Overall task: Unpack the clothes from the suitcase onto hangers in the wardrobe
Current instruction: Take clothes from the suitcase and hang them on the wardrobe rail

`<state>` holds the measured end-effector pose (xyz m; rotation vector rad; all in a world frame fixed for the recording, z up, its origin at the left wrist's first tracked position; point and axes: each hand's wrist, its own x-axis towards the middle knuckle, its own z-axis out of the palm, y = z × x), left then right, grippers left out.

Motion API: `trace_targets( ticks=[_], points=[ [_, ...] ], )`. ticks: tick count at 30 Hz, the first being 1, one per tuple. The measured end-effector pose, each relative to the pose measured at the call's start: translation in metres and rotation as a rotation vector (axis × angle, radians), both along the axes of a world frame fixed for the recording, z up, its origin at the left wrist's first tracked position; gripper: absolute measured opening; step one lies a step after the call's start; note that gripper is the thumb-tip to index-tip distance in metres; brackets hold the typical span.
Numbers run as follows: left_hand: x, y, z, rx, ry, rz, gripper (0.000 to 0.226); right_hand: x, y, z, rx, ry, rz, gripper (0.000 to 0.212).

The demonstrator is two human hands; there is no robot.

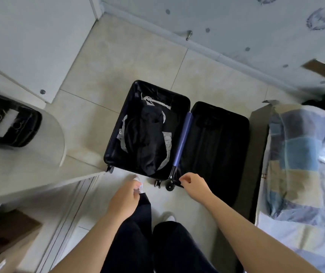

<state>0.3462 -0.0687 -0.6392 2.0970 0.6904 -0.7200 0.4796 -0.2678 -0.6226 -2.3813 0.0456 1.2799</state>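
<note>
A dark suitcase (218, 138) lies open flat on the tiled floor, a purple hinge strip between its halves. The left half holds a heap of black and grey clothes (147, 134); the right half looks empty. My left hand (123, 196) hangs above the floor just short of the suitcase's near edge, fingers loosely curled, holding nothing. My right hand (194, 185) hovers by the near corner of the right half, close to the wheels, fingers loosely curled and empty. No hangers show.
A white wardrobe door (45, 42) stands at the upper left. A pale rounded table (19, 168) on the left carries a black case (6, 123). A bed with a blue patchwork quilt (303, 160) lines the right. My dark-trousered legs stand below.
</note>
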Motion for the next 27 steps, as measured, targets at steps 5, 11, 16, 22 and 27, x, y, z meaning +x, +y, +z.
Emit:
trace_targets(
  ticks=[5, 11, 16, 22, 27],
  points=[
    [0.032, 0.037, -0.085, -0.030, 0.050, -0.033, 0.026, 0.009, 0.023, -0.080, -0.045, 0.108, -0.085, 0.017],
    [0.046, 0.081, -0.219, -0.041, 0.259, -0.148, 0.041, 0.017, 0.051, -0.191, -0.091, 0.201, -0.050, 0.025],
    [0.070, 0.105, -0.320, 0.034, 0.282, -0.177, 0.040, 0.028, 0.079, -0.301, -0.084, 0.179, 0.052, 0.025],
    [0.098, 0.097, -0.430, -0.020, 0.297, 0.003, 0.038, 0.005, 0.095, -0.421, -0.070, 0.195, 0.096, 0.066],
    [0.102, 0.073, -0.497, -0.299, 0.426, 0.407, 0.046, -0.011, 0.110, -0.482, -0.222, 0.044, 0.333, 0.098]
  ],
)
